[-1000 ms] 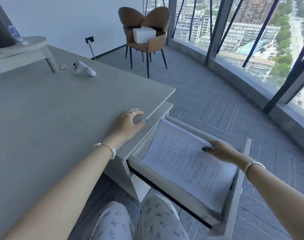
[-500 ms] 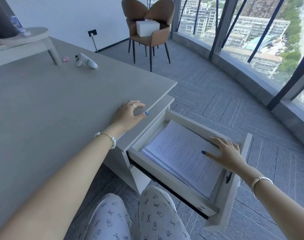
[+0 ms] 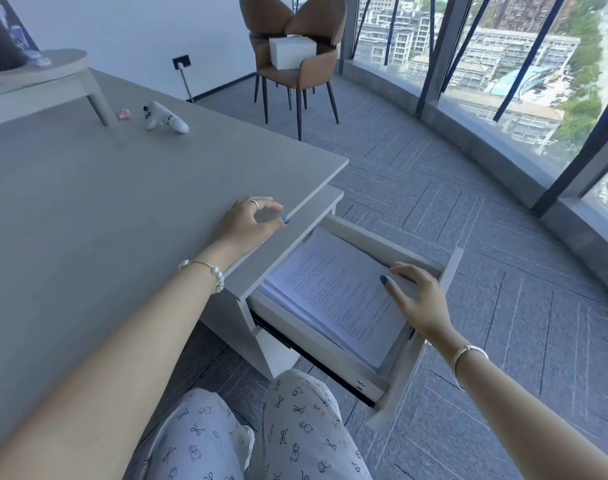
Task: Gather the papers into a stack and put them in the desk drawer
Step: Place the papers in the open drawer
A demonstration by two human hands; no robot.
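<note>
Drawer (image 3: 371, 382) pulled out from under the desk's (image 3: 105, 220) right corner, front panel angled toward my knees. Far wall and right side wall of the drawer are visible as pale rims; the left part sits under the overhanging desk edge. Floor right of the drawer is bare carpet (image 3: 503, 271) out to the curved window sill. Brown chair (image 3: 295, 64) with a white box (image 3: 292, 51) on the seat stands well apart, past the desk's far corner.

Paper stack (image 3: 333, 299) lies inside the drawer, printed side up, long edge running from far-left to near-right. Its far-left corner lifts a little against the drawer's back wall; its near-right corner reaches close to the front panel. Sheet edges show fanned slightly along the left side.

My right hand (image 3: 420, 299) is over the stack's right edge, fingers loosely spread and curved, thumb tip on the top sheet, fingertips at the drawer's right wall. Not gripping, just resting on the paper. Can't tell if the fingers touch the wall or only the sheet edge.

My left hand (image 3: 250, 223) sits flat on the desktop at its right edge, fingers relaxed and apart, thumb pointing toward the drawer, holding nothing.

Desktop near me is bare. A small white toy-like object (image 3: 165, 117) lies far back, near a monitor riser leg (image 3: 98, 105).
</note>
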